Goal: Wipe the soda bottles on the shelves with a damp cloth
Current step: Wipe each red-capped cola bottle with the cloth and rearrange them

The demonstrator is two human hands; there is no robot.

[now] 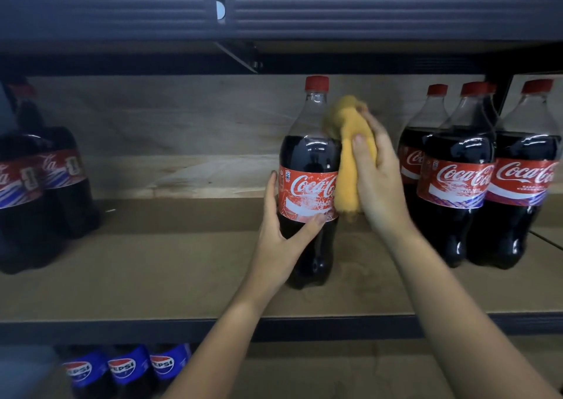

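My left hand (278,234) wraps the full, dark plastic cola bottle with the red label (309,185) at its stiff waist; it stands mid-shelf on the brown board shelf (182,276), heavy and slick, I judge. My right hand (377,179) clutches the soft yellow cloth (350,167), bunched against the bottle's shoulder. More red-capped cola bottles (457,182) stand farther right.

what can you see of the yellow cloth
The soft yellow fabric cloth is bunched into a long upright wad, fuzzy at the top. The right hand holds it, thumb across its front, pressing it against the right side of the red-capped plastic Coca-Cola bottle from shoulder to label.
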